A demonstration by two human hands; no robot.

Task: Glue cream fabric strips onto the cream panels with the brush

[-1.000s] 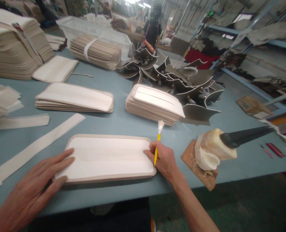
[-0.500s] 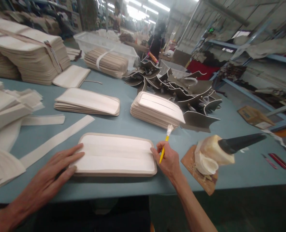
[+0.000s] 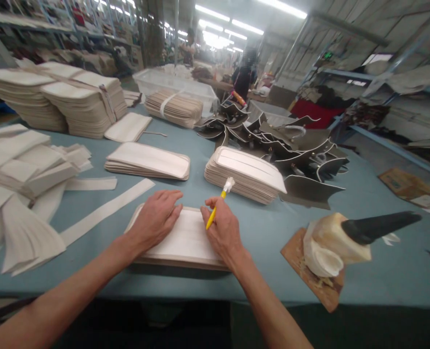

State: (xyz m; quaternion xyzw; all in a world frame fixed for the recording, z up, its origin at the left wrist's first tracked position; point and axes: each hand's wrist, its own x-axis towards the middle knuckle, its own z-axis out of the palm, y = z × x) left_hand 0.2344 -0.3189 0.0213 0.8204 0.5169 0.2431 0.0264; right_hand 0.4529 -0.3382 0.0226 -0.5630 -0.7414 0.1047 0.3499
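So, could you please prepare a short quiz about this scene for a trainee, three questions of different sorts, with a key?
1. True or false: the right hand holds the yellow-handled brush.
2. The cream-coloured object with the black handle stands on: A) a red cloth; B) a brown board; C) a cardboard box.
3. Fill in the colour: the band around the beige stack is ___.
Key: 1 true; 2 B; 3 white.

The left hand [image 3: 156, 218] has moved inward over the white panel [image 3: 189, 240].
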